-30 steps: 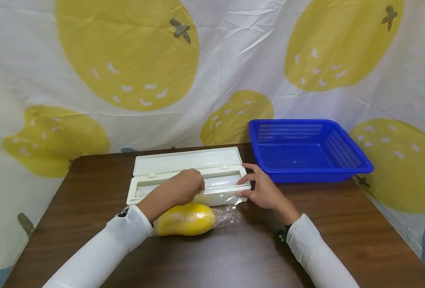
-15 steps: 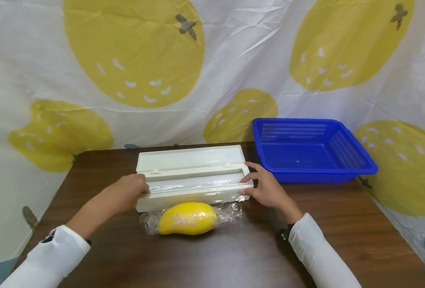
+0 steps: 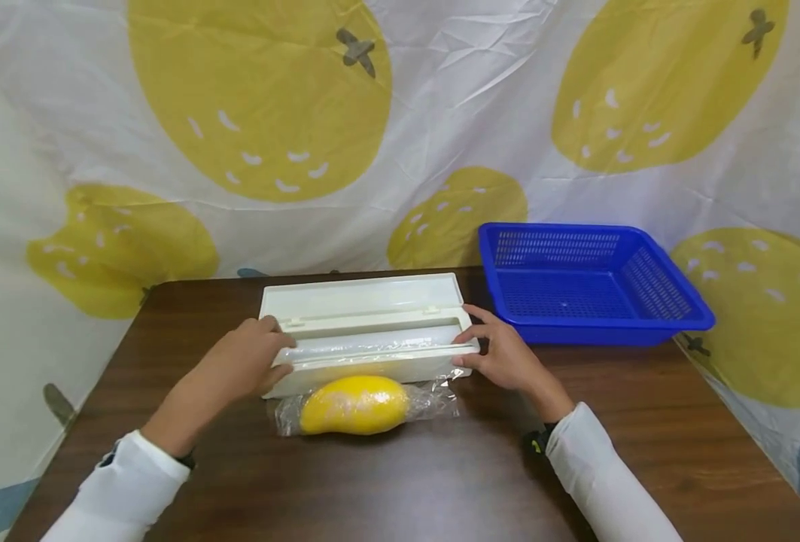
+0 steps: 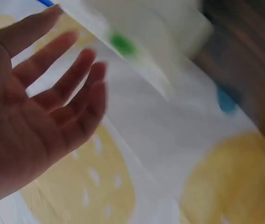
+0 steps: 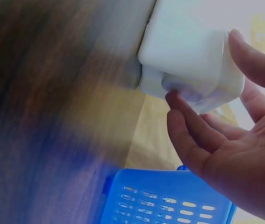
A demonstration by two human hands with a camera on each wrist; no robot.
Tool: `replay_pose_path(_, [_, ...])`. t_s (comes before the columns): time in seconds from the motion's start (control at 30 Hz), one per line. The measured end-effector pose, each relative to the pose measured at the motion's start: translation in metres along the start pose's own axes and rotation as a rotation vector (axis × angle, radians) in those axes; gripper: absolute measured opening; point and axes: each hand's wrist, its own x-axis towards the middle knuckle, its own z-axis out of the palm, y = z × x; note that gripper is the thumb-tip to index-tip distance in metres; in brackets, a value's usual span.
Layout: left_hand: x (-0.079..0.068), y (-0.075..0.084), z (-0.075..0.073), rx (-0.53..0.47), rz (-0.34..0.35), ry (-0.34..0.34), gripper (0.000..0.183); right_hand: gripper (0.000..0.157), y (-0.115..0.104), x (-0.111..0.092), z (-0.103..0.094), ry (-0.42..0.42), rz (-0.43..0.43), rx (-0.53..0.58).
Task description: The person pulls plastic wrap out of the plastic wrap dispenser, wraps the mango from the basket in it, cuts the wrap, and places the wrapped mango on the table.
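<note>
A long white cling-film dispenser box lies across the brown table with its lid tipped back. In front of it rests a yellow mango wrapped in clear film. My left hand is at the box's left end; in the left wrist view this hand shows straight, spread fingers with nothing in them. My right hand touches the box's right end. In the right wrist view its fingers lie almost straight against the box.
A blue plastic basket stands to the right of the box, close behind my right hand, and shows in the right wrist view as the basket. A white cloth with yellow fruit prints hangs behind the table.
My left hand has left the middle of the box above the mango and swung out to the box's left end. The right hand stays at the right end.
</note>
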Motion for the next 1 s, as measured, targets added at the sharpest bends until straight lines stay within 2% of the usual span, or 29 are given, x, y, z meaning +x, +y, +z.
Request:
replay_pose_path(0.1, [0.016,0.025,0.013,-0.007,0.023,0.069,0.034,0.020,0.000,-0.002,-0.001,-0.011,0.001,0.007])
replay_pose_path(0.2, [0.030,0.040,0.027,-0.014,0.058,0.121,0.026,0.023,0.000,-0.004,-0.001,-0.022,-0.001,0.025])
replay_pose_path(0.3, [0.036,0.045,0.035,-0.024,0.080,0.168,0.012,0.034,0.000,-0.006,-0.002,-0.040,-0.004,0.045])
replay_pose_path(0.43, [0.034,0.049,0.040,-0.053,0.078,0.197,0.008,0.054,-0.001,-0.006,-0.003,-0.058,-0.011,0.037])
replay_pose_path(0.57, [0.028,0.055,0.038,-0.072,0.064,0.193,0.008,0.066,-0.004,-0.006,-0.006,-0.072,-0.011,0.014])
replay_pose_path(0.73, [0.019,0.064,0.033,-0.082,0.062,0.192,0.013,0.070,-0.010,-0.008,-0.009,-0.092,-0.008,-0.006])
replay_pose_path(0.83, [0.014,0.069,0.032,-0.078,0.037,0.137,0.027,0.075,-0.012,-0.008,-0.011,-0.106,-0.013,-0.028])
replay_pose_path(1.0, [0.005,0.075,0.035,-0.097,0.005,0.027,0.061,0.086,-0.016,-0.010,-0.015,-0.150,-0.029,-0.039])
